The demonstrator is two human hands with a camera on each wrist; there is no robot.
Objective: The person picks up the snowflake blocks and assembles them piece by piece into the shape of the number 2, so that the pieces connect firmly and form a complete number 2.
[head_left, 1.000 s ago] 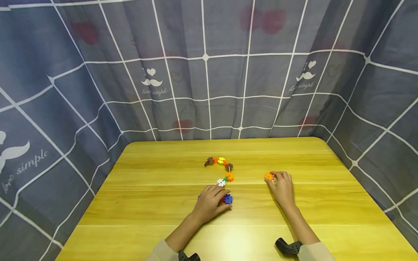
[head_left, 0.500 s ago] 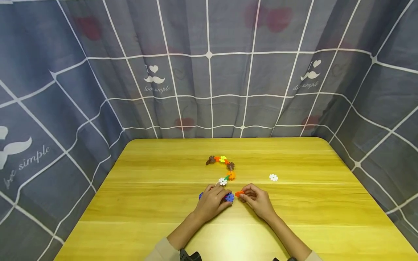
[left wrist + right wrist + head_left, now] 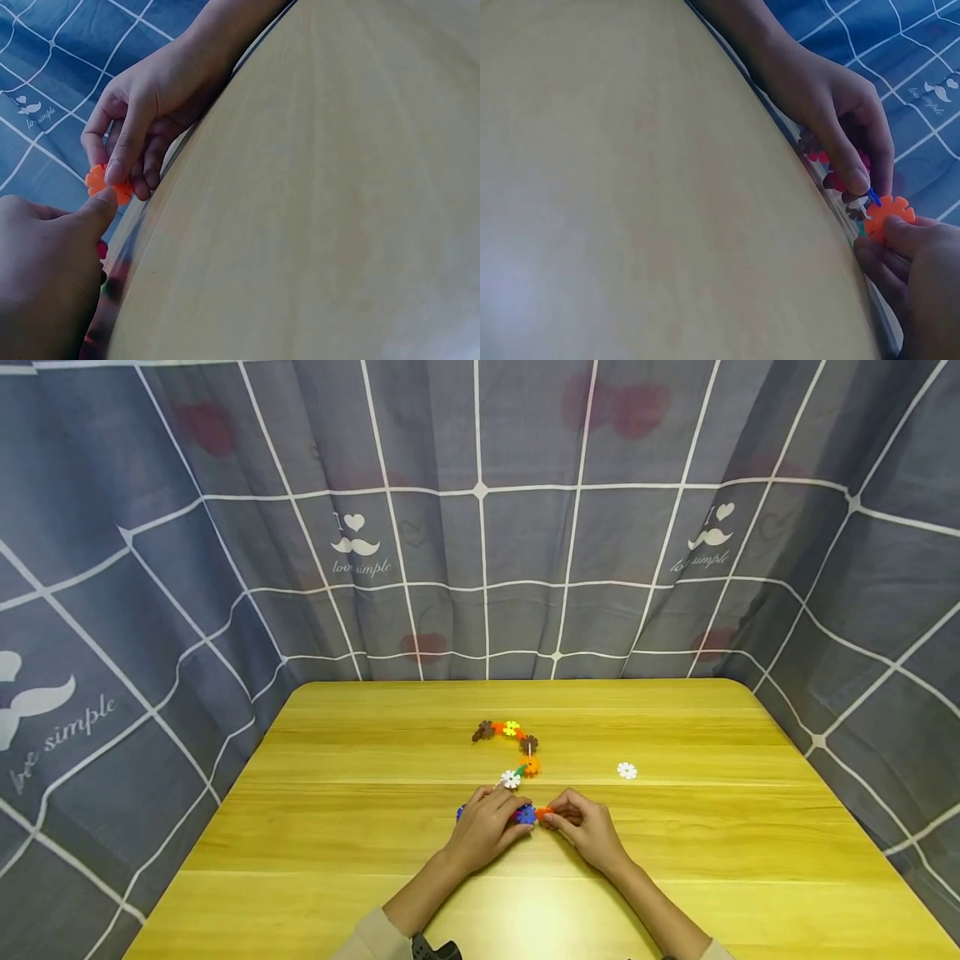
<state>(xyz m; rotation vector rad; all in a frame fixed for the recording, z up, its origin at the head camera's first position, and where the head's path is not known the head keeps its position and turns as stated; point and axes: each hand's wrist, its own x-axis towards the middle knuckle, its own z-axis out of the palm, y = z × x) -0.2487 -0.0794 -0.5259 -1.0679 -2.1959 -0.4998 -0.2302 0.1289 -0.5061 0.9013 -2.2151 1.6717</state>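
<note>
My left hand (image 3: 487, 827) lies over a chain of notched plastic discs, gripping it near its right end. A blue snowflake disc (image 3: 527, 814) shows between its thumb and index finger. Pink-red discs (image 3: 844, 178) peek out beneath that hand in the right wrist view, and the palm hides other links. My right hand (image 3: 588, 831) pinches an orange snowflake disc (image 3: 891, 212) between thumb and fingers. This orange disc meets the edge of the blue one. Beyond the left hand the chain curves away through a white disc (image 3: 511, 779), an orange one (image 3: 531, 765) and brown ones (image 3: 529, 744).
One loose white disc (image 3: 627, 770) lies on the wooden table (image 3: 360, 843), to the right of the chain. At the chain's far end are a yellow disc (image 3: 512, 727) and a brown disc (image 3: 486, 729). A grey checked curtain (image 3: 517, 543) surrounds the table's back and sides.
My right hand has carried the orange disc leftward from beside the loose white disc, bringing it against the blue disc. The left hand has stayed at the chain.
</note>
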